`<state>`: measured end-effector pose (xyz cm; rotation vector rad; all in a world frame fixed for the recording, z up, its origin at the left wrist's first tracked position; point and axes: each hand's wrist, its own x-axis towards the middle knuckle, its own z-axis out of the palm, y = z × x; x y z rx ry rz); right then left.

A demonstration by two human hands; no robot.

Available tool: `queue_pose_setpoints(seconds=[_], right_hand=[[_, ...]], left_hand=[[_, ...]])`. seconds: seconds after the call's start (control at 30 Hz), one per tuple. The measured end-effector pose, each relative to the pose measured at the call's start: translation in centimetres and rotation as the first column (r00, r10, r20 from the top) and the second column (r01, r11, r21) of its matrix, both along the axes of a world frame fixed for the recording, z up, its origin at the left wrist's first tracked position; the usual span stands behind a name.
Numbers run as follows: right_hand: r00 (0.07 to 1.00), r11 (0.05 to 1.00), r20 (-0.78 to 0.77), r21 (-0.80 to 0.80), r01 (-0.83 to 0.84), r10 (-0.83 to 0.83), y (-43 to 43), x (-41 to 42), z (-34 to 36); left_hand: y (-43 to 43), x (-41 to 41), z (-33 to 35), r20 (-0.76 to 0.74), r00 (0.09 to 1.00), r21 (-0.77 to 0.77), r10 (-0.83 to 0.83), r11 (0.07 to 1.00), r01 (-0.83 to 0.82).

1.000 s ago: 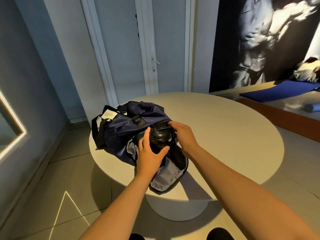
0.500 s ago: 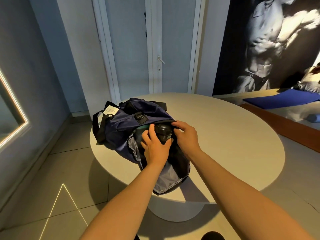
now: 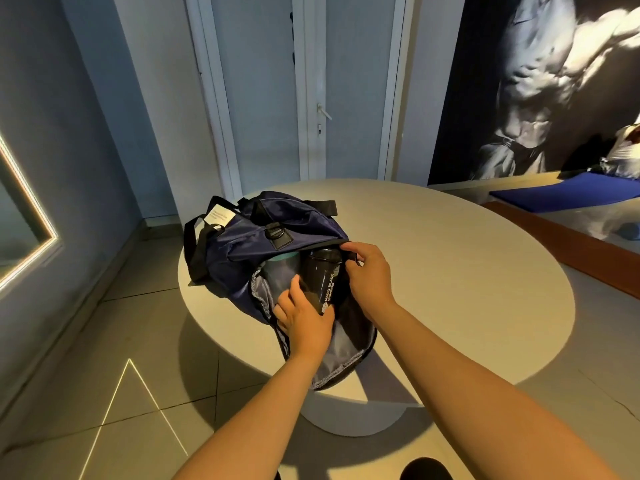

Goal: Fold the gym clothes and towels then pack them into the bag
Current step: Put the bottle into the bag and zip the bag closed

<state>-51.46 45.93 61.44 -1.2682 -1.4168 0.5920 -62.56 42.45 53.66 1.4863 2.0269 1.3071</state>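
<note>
A navy gym bag (image 3: 277, 233) with black straps lies open on the round beige table (image 3: 450, 271), its grey lining showing. Inside the opening lies a black bottle (image 3: 323, 275) with white lettering, next to a teal folded item (image 3: 280, 266). My left hand (image 3: 304, 317) rests on the lower end of the bottle with its fingers around it. My right hand (image 3: 369, 271) pinches the upper edge of the bag's opening and holds it up.
A white door (image 3: 311, 88) stands behind the table. A low wooden bench (image 3: 571, 230) with a blue mat (image 3: 561, 192) and a white bundle (image 3: 627, 150) runs along the right wall. A lit mirror frame (image 3: 31, 237) is on the left wall.
The black bottle has gone from upright above the opening to lying down inside the bag. My left hand slid lower along it, and my right hand shifted onto the bag's edge.
</note>
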Motion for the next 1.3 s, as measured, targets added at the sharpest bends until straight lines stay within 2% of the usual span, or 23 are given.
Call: queue_pose_setpoints(seconds=[0.23, 0.37, 0.5, 0.67, 0.77, 1.03, 1.3], right_hand=[[0.995, 0.999, -0.094, 0.022, -0.031, 0.032, 0.3, -0.3, -0.4], [0.996, 0.998, -0.066, 0.025, -0.05, 0.052, 0.1, -0.6, -0.8], [0.996, 0.999, -0.064, 0.016, -0.052, 0.053, 0.0, -0.1, -1.9], [0.997, 0.999, -0.055, 0.011, -0.053, 0.053, -0.5, -0.4, -3.6], [0.997, 0.999, -0.07, 0.008, -0.033, 0.034, -0.3, -0.9, -3.9], [0.998, 0.999, -0.053, 0.022, -0.025, 0.026, -0.5, -0.8, -4.8], [0.999, 0.997, -0.029, 0.081, -0.018, 0.02, -1.1, -1.0, -5.1]], left_hand=[[1.1, -0.4, 1.1, 0.036, 0.999, -0.042, -0.018, 0.999, 0.019], [1.9, 0.6, 1.4, 0.143, 0.989, -0.023, 0.022, 1.0, -0.019], [1.9, 0.5, 1.0, 0.049, 0.999, -0.036, 0.007, 0.999, -0.006], [1.1, -0.3, 0.1, 0.122, 0.988, 0.09, -0.1, 0.992, 0.089], [0.7, -0.7, -0.5, 0.022, 0.991, 0.135, -0.13, 0.983, 0.126], [1.4, -0.7, -1.3, -0.11, 0.976, 0.031, -0.189, 0.981, 0.193], [2.5, -0.7, -0.1, -0.21, 0.953, -0.219, -0.218, 0.96, 0.172]])
